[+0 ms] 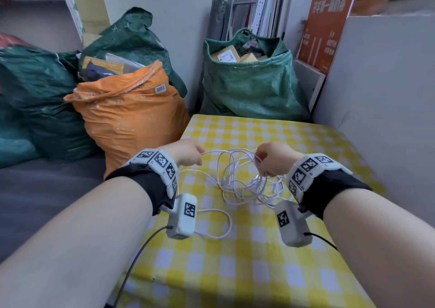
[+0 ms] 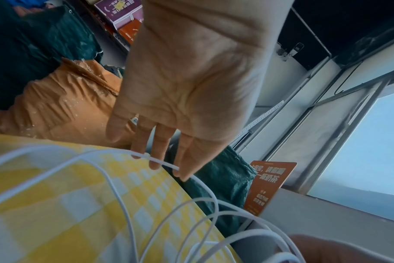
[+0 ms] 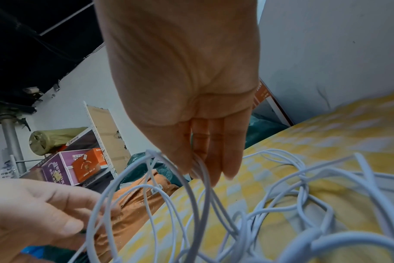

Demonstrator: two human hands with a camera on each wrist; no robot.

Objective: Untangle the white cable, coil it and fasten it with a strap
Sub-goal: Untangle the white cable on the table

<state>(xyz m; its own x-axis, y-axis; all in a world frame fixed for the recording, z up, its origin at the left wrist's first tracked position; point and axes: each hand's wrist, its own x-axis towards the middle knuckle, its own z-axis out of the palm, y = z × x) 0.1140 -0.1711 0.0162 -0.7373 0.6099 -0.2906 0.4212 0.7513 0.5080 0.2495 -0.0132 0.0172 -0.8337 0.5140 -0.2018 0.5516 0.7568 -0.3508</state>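
A thin white cable (image 1: 242,190) lies in a loose tangle of loops on the yellow checked table (image 1: 259,272). Both hands hold parts of it lifted above the cloth. My left hand (image 1: 200,154) pinches a single strand between thumb and fingertips, and the cable (image 2: 167,164) crosses those fingertips in the left wrist view. About a hand's width to the right, my right hand (image 1: 259,164) pinches several strands that hang down into the tangle. In the right wrist view the cable (image 3: 205,195) drops in loops from its fingers (image 3: 216,160). One loop trails toward the table's near left.
An orange sack (image 1: 131,119) stands against the table's left edge, with dark green sacks (image 1: 35,95) behind it. A green sack of parcels (image 1: 251,88) sits past the far edge. A white panel (image 1: 388,84) closes off the right side.
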